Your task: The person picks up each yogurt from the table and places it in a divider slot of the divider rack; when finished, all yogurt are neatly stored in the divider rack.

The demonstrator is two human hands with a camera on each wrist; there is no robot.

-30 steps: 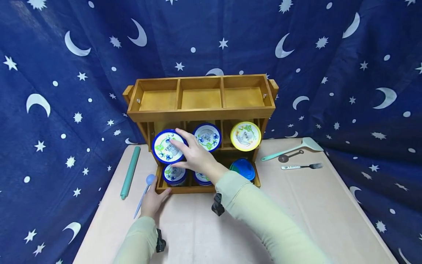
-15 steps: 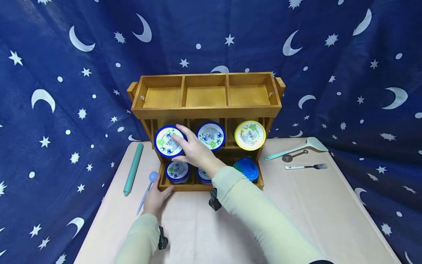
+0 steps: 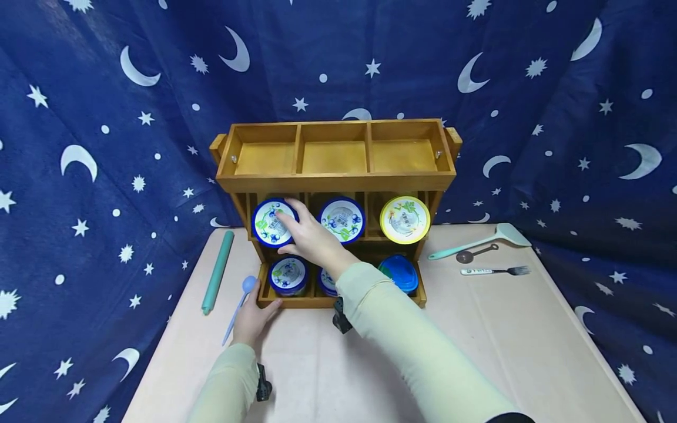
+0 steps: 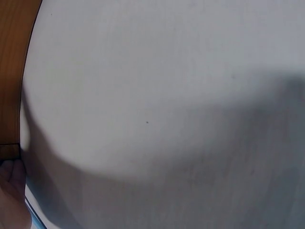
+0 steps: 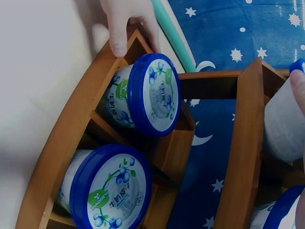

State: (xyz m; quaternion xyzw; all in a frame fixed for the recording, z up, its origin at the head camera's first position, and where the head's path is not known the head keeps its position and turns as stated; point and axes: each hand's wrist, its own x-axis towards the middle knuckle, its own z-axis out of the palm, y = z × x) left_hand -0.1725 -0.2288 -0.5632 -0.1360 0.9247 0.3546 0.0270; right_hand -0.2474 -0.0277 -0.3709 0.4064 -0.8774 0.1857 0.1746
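Observation:
A three-tier wooden rack (image 3: 338,182) stands at the back of the table. My right hand (image 3: 313,239) grips a white tub with a blue lid (image 3: 266,224) at the left compartment of the middle tier, thumb and fingers around its lid. In the right wrist view, that tub's pale side (image 5: 282,126) shows at the right edge. My left hand (image 3: 251,317) holds the lower tier's front left corner, thumb at the front and fingers along the side. Below the held tub sits another blue-lidded tub (image 3: 288,275). Only part of the left hand (image 4: 13,200) appears in the left wrist view.
Beside the held tub are a blue-lidded tub (image 3: 342,220) and a yellow-lidded tub (image 3: 405,220). A blue container (image 3: 402,273) sits lower right. Left lie a teal roll (image 3: 217,273) and blue spoon (image 3: 239,308); right, a turner (image 3: 478,241), measuring spoon (image 3: 476,254) and fork (image 3: 494,271).
The right hand has lowered the blue-lidded tub back into the middle tier's left compartment. The left hand stays at the rack's corner. The head view has shifted slightly.

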